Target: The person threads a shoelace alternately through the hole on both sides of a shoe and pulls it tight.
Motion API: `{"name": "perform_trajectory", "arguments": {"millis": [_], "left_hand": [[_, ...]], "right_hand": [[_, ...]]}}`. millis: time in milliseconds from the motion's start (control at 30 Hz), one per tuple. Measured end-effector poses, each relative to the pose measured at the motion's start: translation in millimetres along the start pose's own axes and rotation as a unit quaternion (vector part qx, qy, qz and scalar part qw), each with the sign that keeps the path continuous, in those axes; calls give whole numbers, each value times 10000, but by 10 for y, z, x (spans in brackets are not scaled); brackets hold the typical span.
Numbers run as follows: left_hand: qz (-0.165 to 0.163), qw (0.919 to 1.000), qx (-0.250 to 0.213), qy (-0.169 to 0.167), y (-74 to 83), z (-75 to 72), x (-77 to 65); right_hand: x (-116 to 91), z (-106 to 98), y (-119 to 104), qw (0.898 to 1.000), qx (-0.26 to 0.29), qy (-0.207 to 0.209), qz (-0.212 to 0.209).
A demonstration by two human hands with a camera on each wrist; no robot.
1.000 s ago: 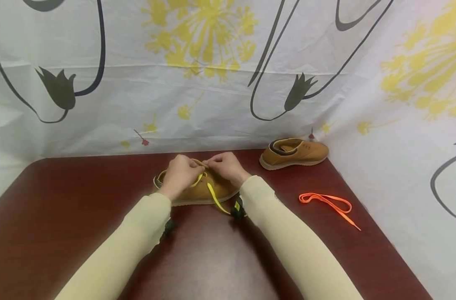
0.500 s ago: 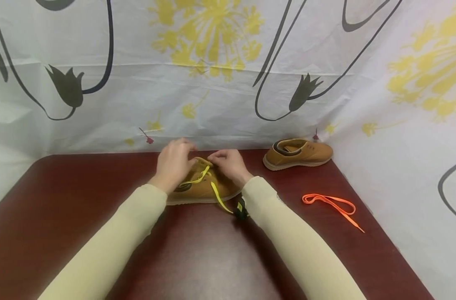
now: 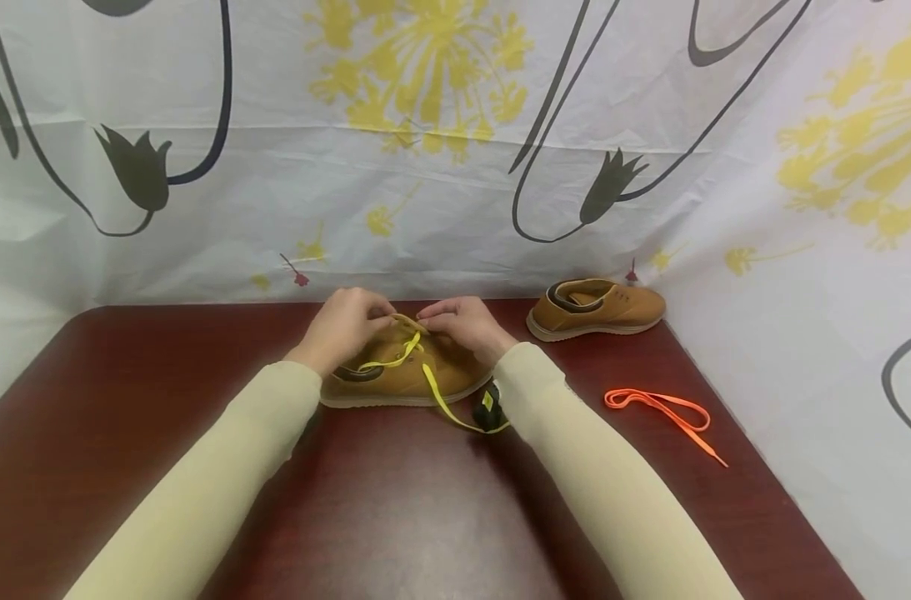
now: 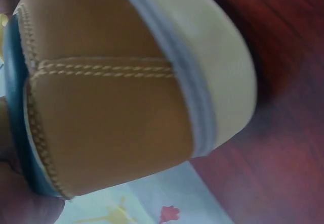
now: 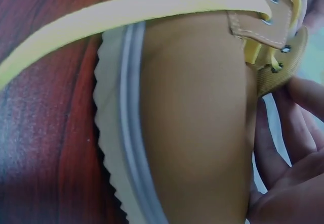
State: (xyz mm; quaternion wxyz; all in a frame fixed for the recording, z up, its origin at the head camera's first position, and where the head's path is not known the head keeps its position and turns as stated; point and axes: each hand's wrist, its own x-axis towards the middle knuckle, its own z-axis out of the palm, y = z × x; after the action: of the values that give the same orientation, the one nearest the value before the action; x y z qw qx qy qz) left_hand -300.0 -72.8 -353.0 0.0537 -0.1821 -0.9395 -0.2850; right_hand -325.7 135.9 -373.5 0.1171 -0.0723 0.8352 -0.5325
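Note:
A tan shoe (image 3: 395, 379) with a pale sole stands on the table, toe to the right. Its yellow shoelace (image 3: 440, 396) runs through some eyelets, and one length trails over the near side. My left hand (image 3: 350, 323) pinches the upper end of the far eyelet flap with thumb and forefinger. From the toe side, my right hand (image 3: 466, 321) pinches that flap's edge; in the right wrist view, thumb and finger meet on the flap (image 5: 291, 67). The left wrist view is filled by the stitched heel (image 4: 111, 118), with part of my hand (image 4: 35, 204) at the edge.
A second tan shoe (image 3: 598, 312), without lace, stands at the back right. A folded orange shoelace (image 3: 661, 400) lies on the dark red table (image 3: 162, 433) to the right. White patterned cloth (image 3: 275, 200) closes off the back and right. A small black device (image 3: 488, 408) sits beneath the right wrist.
My left hand let go, lifted open to the left, then came back down to the flap's upper end. My right hand has stayed at the flap. The view has shifted slightly.

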Motion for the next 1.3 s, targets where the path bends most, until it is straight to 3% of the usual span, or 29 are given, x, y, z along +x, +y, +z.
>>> {"name": "perform_trajectory", "arguments": {"millis": [233,400,800,1300], "left_hand": [[-117,9978,-647,17,-103,51,-2],[-184,9967,-794,23,-117,63,-7],[-288,9949,-966,82,-118,65,-23],[-286,9943,-1004,194,-131,99,-42]], "right_hand": [[32,20,-21,9929,1114,314,289],[50,-4,-97,9825,1818,205,362],[100,-208,-423,9874,1445,601,226],[-51,-540,-938,9899,1166,770,-218]]}}
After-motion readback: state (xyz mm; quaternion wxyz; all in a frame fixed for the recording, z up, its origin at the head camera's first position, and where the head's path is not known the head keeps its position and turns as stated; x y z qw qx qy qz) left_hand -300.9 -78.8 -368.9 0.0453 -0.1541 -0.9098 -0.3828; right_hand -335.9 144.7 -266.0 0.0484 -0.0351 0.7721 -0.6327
